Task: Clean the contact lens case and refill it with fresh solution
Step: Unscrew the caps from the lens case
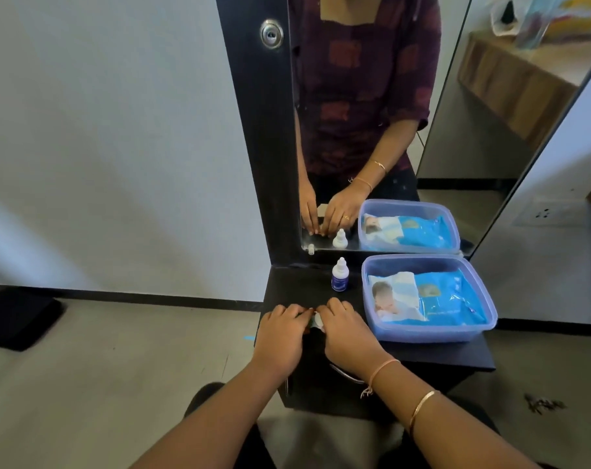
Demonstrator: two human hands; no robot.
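Note:
Both hands sit together on the black dressing table (422, 353). My left hand (280, 336) and my right hand (346, 333) have their fingers curled round a small contact lens case (316, 321). Only a white and green sliver of the case shows between the fingertips; the rest is hidden. A small solution bottle (339, 275) with a white nozzle cap and blue label stands upright behind the hands, near the mirror, untouched.
A lidless blue plastic tub (483, 328) holding a blue wipes pack (436, 299) fills the table's right side. A tall mirror (388, 113) rises behind the table and reflects the hands. A drawer handle (346, 375) shows under my right wrist.

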